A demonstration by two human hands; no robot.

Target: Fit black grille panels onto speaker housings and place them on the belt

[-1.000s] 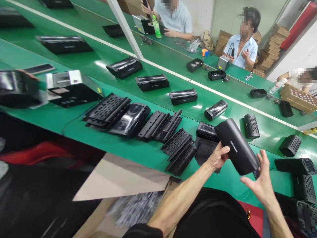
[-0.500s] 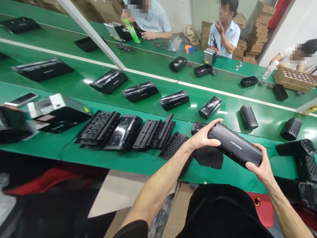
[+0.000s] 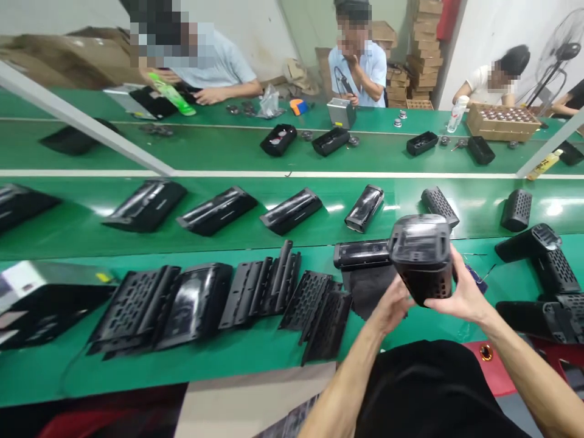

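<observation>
A black speaker [image 3: 422, 255] with a perforated grille is up-ended over the bench, its end cap turned toward me. My right hand [image 3: 460, 292] grips it from the right, thumb across the lower front and fingers along the side. Low at its left is my left hand [image 3: 393, 304]; its fingers are partly hidden and blurred, so whether they touch the speaker cannot be told. Behind the hands lies another black speaker [image 3: 360, 254] beside a dark flat sheet [image 3: 365, 289]. Loose perforated grille panels [image 3: 305, 301] lie left of my left arm.
More black speakers [image 3: 292, 210] stand in a row on the green belt [image 3: 205, 246]. Several stacked speakers [image 3: 554, 267] are at the right. A metal-and-black box [image 3: 50, 298] sits at the left. Co-workers [image 3: 360, 67] sit across the line near an open carton [image 3: 502, 121].
The speaker has gone from lying lengthwise between both hands to up-ended, end cap toward me. My left hand has moved down to its lower left. The view has shifted.
</observation>
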